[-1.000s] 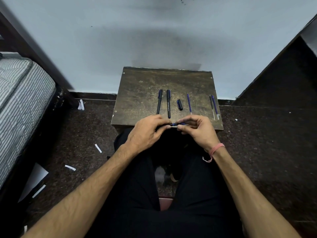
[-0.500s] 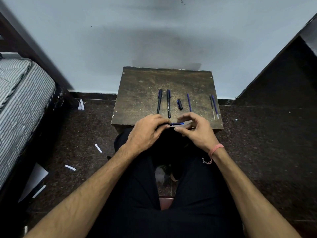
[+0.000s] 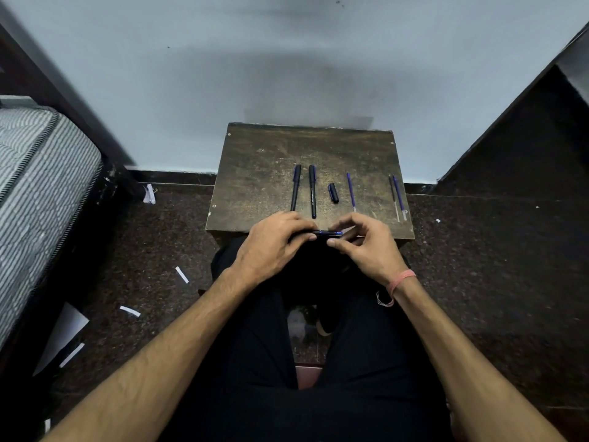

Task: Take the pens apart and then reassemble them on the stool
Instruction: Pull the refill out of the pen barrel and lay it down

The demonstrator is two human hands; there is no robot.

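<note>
At the near edge of the stool (image 3: 255, 173), the left hand (image 3: 271, 244) curls its fingers round a dark pen (image 3: 326, 233) held level, while the right hand (image 3: 366, 244) pinches its blue end. Behind them lie two capped pens (image 3: 295, 187), a loose cap (image 3: 333, 193) and three thin refills (image 3: 351, 191).

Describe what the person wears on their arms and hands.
Both forearms are bare, with no sleeves in view. The right hand has a pink thread band round its wrist, with a loose looped end hanging from it. The left hand shows no glove, ring or band; neither hand is gloved.
</note>
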